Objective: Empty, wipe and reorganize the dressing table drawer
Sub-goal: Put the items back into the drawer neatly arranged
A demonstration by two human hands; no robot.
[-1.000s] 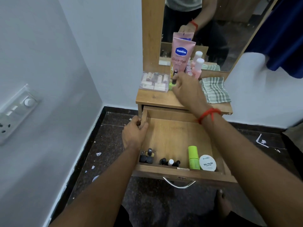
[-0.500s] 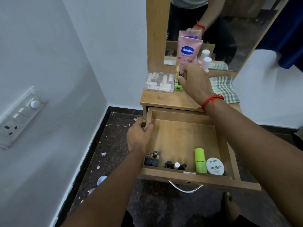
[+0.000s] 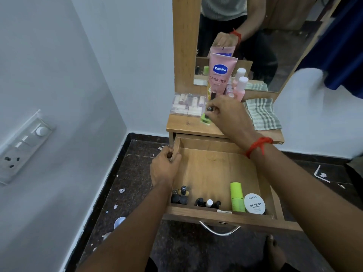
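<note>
Over the tabletop (image 3: 186,125), the right hand (image 3: 227,114) pinches a small dark-capped bottle (image 3: 210,108) between its fingertips, just above a green item (image 3: 204,119) lying near the pink tube (image 3: 221,73) and the clear case (image 3: 186,104). A checked cloth (image 3: 262,113) lies to the right. The left hand (image 3: 164,167) grips the left wall of the open drawer (image 3: 208,167). At the drawer's front stand small bottles (image 3: 208,202), a green stick (image 3: 236,196) and a white jar (image 3: 254,203).
</note>
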